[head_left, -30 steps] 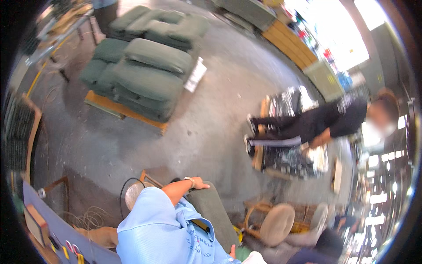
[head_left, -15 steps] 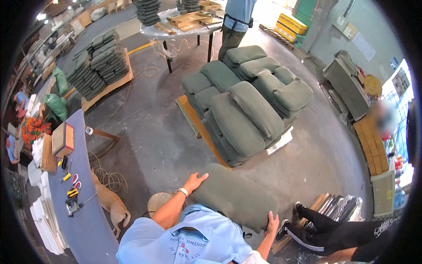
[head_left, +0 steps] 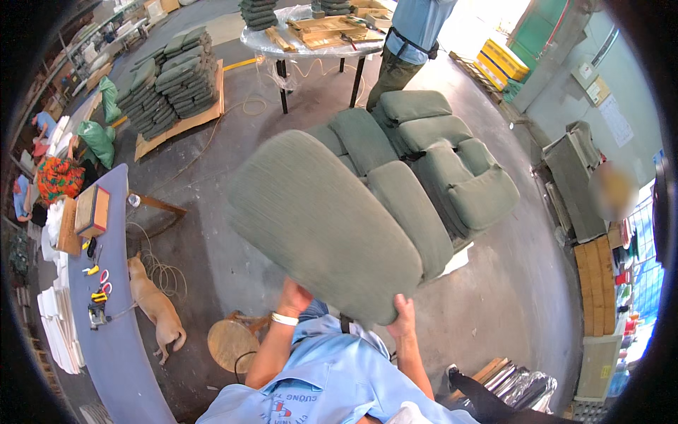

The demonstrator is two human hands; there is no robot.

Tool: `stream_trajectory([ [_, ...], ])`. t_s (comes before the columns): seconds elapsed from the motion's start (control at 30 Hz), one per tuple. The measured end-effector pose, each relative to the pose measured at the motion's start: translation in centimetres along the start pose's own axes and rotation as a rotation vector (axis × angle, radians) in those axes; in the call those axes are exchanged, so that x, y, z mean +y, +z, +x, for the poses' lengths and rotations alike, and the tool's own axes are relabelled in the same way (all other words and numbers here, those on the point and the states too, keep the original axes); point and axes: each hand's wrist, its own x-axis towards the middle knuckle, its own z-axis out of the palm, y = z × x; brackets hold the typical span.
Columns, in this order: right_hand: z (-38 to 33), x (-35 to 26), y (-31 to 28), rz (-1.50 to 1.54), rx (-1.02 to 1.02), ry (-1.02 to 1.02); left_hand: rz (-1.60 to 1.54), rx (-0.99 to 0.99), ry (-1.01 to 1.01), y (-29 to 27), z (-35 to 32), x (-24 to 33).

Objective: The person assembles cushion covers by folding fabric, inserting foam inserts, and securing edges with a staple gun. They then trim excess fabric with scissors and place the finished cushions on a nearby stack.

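Left hand [head_left: 295, 297] and right hand [head_left: 403, 318] both hold big green cushion [head_left: 325, 226] by near edge. Left fingers hidden under it. Cushion up in air, hides part of big pile of green cushions [head_left: 462, 180] behind. Round stool [head_left: 230, 345] near left hand. Tan dog [head_left: 156, 311] beside long blue desk [head_left: 123, 353]. Red scissors [head_left: 105, 280] on desk.

A light blue shirt [head_left: 360, 381] is worn, its fabric creased and its short sleeves [head_left: 236, 404] ended above bare forearms [head_left: 272, 355]. On the shirt's front, dark blue lettering [head_left: 311, 398] is printed beside a small red-and-blue emblem [head_left: 281, 408]. Ahead of the shirt, a pale, narrow band [head_left: 284, 319] is worn around the left wrist. Just beyond the shirt's hem, darker blue trousers [head_left: 316, 309] and a dark strip [head_left: 345, 324] are shown at the waist.
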Motion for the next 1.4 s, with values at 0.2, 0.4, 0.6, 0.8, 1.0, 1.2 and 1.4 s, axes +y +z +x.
stream_trajectory([
  [0.2,8.9,2.1,12.1,-0.354,-0.121,-0.030,-0.141,-0.087,0.009,-9.1,11.8,1.9],
  [0.4,20.1,1.3,13.5,-0.761,-0.095,-0.022,0.503,0.554,-0.047,-13.7,27.7,9.8],
  [0.6,26.4,0.8,7.0,-0.732,0.592,-0.093,0.396,0.473,-0.255,-19.7,49.3,7.7],
  [0.8,29.0,7.1,3.8,-0.748,0.805,-0.149,0.191,0.349,-0.582,-20.5,59.5,-0.6],
  [1.0,28.0,7.8,2.3,-0.657,0.853,-0.127,0.228,0.336,-0.574,-18.0,58.8,-1.7],
  [1.2,27.4,8.7,1.6,-0.692,0.781,-0.166,1.613,-0.119,-0.305,-19.4,57.1,0.1],
  [1.4,18.6,11.7,3.3,-0.340,0.662,-0.244,2.142,-0.384,-0.643,-18.5,45.4,4.3],
])
